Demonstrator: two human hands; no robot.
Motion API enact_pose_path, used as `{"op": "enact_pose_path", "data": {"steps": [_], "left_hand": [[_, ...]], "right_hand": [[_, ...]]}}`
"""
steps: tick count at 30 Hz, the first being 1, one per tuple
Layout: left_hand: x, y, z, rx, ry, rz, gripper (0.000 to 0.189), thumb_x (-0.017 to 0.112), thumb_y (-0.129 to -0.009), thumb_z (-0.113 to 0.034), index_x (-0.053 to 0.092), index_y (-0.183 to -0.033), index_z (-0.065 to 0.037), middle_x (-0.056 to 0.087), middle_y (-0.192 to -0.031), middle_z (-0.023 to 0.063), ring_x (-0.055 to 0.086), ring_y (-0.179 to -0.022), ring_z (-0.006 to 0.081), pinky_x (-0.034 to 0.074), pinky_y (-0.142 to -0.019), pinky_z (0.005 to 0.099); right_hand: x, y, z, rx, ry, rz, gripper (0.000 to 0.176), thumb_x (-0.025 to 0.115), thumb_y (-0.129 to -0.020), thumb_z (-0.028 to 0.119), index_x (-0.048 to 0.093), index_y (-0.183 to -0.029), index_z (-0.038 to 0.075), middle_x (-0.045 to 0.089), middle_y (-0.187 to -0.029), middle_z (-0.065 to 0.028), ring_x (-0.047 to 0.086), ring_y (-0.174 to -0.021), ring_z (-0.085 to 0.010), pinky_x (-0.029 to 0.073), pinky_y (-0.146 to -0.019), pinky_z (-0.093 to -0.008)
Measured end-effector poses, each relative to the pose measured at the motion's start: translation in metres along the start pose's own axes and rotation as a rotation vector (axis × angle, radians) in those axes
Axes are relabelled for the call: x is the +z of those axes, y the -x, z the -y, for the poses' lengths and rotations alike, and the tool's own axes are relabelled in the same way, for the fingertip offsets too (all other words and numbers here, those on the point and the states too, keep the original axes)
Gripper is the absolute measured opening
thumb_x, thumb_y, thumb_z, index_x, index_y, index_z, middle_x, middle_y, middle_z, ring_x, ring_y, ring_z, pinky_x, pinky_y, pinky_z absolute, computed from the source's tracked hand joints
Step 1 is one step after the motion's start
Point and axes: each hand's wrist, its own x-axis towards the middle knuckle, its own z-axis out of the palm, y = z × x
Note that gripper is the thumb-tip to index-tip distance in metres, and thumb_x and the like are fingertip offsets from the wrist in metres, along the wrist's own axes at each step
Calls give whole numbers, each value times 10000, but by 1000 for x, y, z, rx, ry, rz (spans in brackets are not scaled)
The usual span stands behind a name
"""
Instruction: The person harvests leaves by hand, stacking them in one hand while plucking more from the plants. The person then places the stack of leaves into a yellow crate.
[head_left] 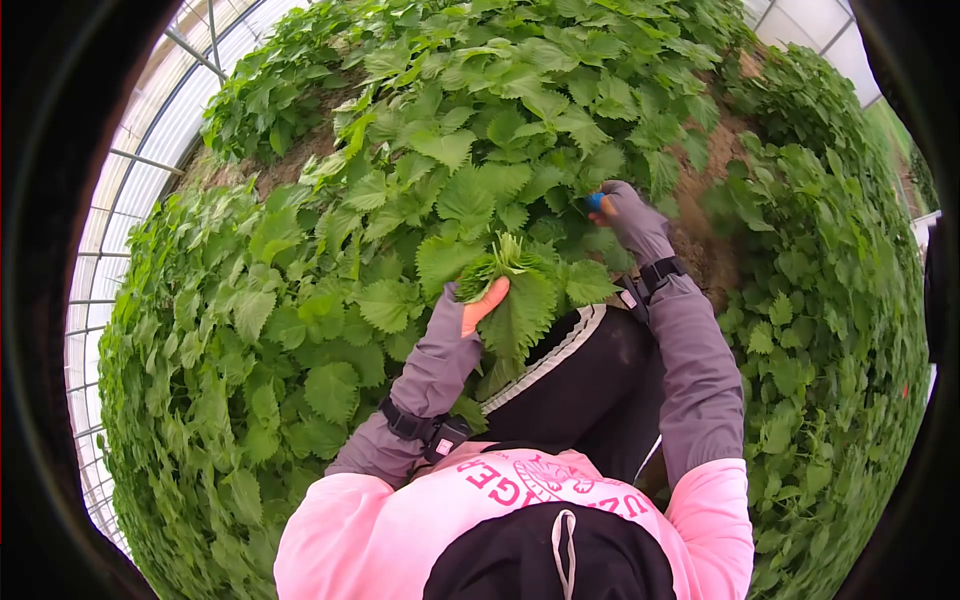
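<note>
My left hand [487,304] is closed around a bunch of green perilla leaves [522,305], their cut stems bundled together and pointing up. Broad toothed leaves from the bunch hang down beside my thumb. Up and to the right, my right hand [606,210] reaches in among the perilla plants [480,190], its fingers drawn together. Something blue [596,202] shows at its fingertips; whether it is a finger cover or a small tool I cannot make out. Leaves and the sleeve hide part of that hand.
Dense leafy rows [800,300] stand on both sides. Bare soil [715,165] shows between the rows at the right. My bent knee in black trousers [560,380] is close below the bunch. Greenhouse frame and sheeting [130,190] curve along the left.
</note>
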Motion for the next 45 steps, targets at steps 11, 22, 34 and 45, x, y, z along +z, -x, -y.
{"op": "enact_pose_path", "data": {"steps": [11,22,34,45], "left_hand": [[-2,10,-15,267,-159,48,279,623,-802,-115,557,-1057,-23,579,-1021,28,526,-907,108,406,-840,248],[13,21,-34,346,-274,-42,344,649,-785,-272,567,-998,-16,617,-853,30,538,-720,103,438,-681,252],[28,8,-16,-8,-238,-245,274,600,-826,-252,575,-970,-20,606,-838,33,553,-719,124,457,-664,280],[16,24,-23,-144,307,-67,469,605,-803,-364,402,-1089,-52,548,-983,101,594,-808,223,521,-661,379]], "right_hand": [[16,-4,-12,-384,412,-47,397,435,-856,336,489,-1161,87,569,-860,-37,518,-750,-112,402,-676,-223],[38,65,76,-483,-58,147,180,506,-856,183,606,-934,54,557,-777,32,464,-660,-49,368,-601,-189],[97,156,72,-452,-93,197,139,580,-813,124,638,-869,12,569,-647,7,451,-578,-50,370,-522,-218],[115,133,44,-651,163,-5,148,533,-813,59,625,-915,3,614,-762,-28,493,-688,-70,402,-634,-223]]}}
